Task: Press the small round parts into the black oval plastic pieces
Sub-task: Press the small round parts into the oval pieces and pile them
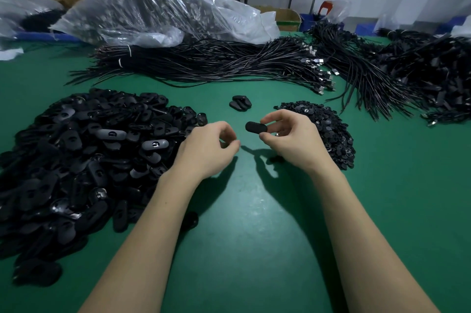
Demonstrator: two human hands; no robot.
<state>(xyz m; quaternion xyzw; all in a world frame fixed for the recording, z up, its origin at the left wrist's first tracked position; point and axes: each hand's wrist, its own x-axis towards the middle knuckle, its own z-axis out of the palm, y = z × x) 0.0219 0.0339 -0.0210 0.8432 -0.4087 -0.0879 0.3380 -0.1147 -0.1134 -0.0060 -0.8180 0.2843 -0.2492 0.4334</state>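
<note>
A black oval piece [256, 127] is pinched between the thumb and the curled fingers of the right hand [293, 139], its free end pointing toward the left hand [207, 148]. The left hand's fingers are curled in toward the thumb; whether a small part is held between them cannot be told. Both hands are held just above the green table [254, 236]. Taking the held oval piece as the landmark: a heap of small round parts [328, 131] lies just to its right, behind the right hand. A large heap of black oval pieces [84, 159] is spread to its left. A few oval pieces [240, 103] are grouped just beyond it. Bundles of black cables [216, 63] are laid farther beyond, with a clear plastic bag [158, 6] behind them.
</note>
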